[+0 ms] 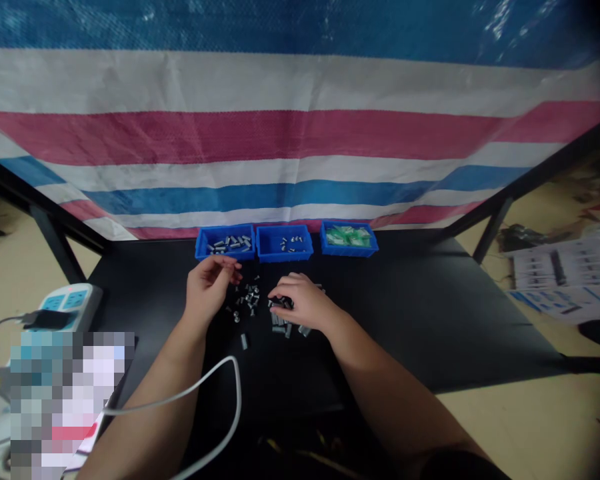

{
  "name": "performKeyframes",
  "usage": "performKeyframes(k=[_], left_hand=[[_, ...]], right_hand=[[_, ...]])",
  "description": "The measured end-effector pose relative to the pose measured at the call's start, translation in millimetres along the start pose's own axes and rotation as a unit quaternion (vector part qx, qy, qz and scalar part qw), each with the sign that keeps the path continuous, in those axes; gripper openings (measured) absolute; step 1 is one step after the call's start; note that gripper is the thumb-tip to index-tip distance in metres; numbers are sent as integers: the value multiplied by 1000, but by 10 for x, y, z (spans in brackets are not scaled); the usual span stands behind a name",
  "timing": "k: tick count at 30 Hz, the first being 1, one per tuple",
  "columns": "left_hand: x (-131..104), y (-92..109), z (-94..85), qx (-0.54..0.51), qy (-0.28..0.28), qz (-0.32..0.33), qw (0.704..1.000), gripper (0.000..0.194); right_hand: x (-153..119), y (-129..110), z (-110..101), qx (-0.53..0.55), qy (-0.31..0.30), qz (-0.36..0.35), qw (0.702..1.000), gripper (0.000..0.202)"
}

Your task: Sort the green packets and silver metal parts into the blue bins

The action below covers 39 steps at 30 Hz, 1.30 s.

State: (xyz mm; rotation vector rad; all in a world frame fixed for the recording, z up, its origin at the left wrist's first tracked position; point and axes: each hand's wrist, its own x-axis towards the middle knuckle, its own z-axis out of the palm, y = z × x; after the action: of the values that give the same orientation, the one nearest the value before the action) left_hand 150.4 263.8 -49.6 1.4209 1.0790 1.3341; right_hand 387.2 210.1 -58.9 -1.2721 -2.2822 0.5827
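My left hand [206,288] is raised in front of the left blue bin [200,250], its thumb and fingers pinched together. Whatever may be between the fingertips is too small to make out. Below and right of it lies a loose scatter of small screws [253,293]. Over a heap of short grey metal cylinders [279,329] my right hand [305,300] curves downward, thumb and forefinger apart. Part of the heap is hidden under that hand. One single cylinder [245,341] lies nearer to me. The left bin holds several similar cylinders; the middle blue bin [285,256] has a few screws.
A third blue bin [349,252] contains green-and-clear plastic packets. On the left stand a power strip [83,303] with a plug and a blurred-out object. A white cable [237,393] loops across my left forearm. Behind the black table [405,300] hangs a striped sheet [300,133].
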Motion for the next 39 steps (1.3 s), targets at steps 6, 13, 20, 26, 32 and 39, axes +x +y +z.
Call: performKeyframes(k=[6,13,20,26,32,39], left_hand=[[-4,-79,-19,67,-44,-2,997,19],[-29,30,-112,200,-337,-38,919,21],[-119,276,-118,302,-445,-48,842,14],[-142,413,-118,340,-458,-83,817,16],[-187,455,-144,412,-448,-96,788,25],[-226,454,-100,431,-461,-116,767,30]], right_hand=[[67,-110,114,-46,17,57,997,21],[99,-98,143,-37,19,90,995,10],[68,-40,86,-3,77,66,995,8],[66,51,57,107,191,119,968,7],[87,171,17,112,374,116,913,10],[148,299,1,106,413,86,900,42]])
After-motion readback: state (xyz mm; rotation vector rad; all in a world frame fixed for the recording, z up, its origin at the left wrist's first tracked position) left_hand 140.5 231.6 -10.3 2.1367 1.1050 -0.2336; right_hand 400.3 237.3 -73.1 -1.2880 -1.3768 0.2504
